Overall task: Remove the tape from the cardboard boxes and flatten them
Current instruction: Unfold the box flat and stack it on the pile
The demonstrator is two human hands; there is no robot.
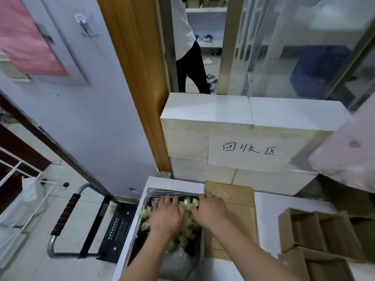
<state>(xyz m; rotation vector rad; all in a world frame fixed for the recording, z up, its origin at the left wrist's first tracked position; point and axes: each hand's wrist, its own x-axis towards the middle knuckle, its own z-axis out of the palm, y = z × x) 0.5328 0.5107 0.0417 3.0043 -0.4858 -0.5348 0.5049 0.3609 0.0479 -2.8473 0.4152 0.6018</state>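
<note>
While both hands press into the bin (199, 230), the job in hand looks like packing down stripped tape rather than working a box. Left hand (165, 214) lies palm down, fingers spread, on the heap of yellowish tape wads (187, 201); right hand (211, 211) lies just beside it, also flat, fingertips near the bin's far rim. Neither hand closes round anything: both flat and open, pushing, not gripping. The bin is lined with a dark bag; a grey crumpled mass shows under the forearms at the near end.

Boxes: one flattened box (231, 220) lies on the white table (269, 207) touching the bin's right side. More boxes, open and not yet flat (316, 230), stand well to the right near the table edge. Whether tape remains on them cannot be told from here.

A wall of white boxes (243, 126) carries a handwritten sign (248, 150) behind the table. Folded hand cart (95, 224) on the floor to the left. Another person's legs (192, 67) in the doorway.

Judgement on doing this well: press evenly with flat palms so the springy wads compress without dragging the bag liner off the rim. Tape probably sticks to skin, so lift the hands straight up and peel off any clinging piece over the bin. Then reach right for the next standing box.
</note>
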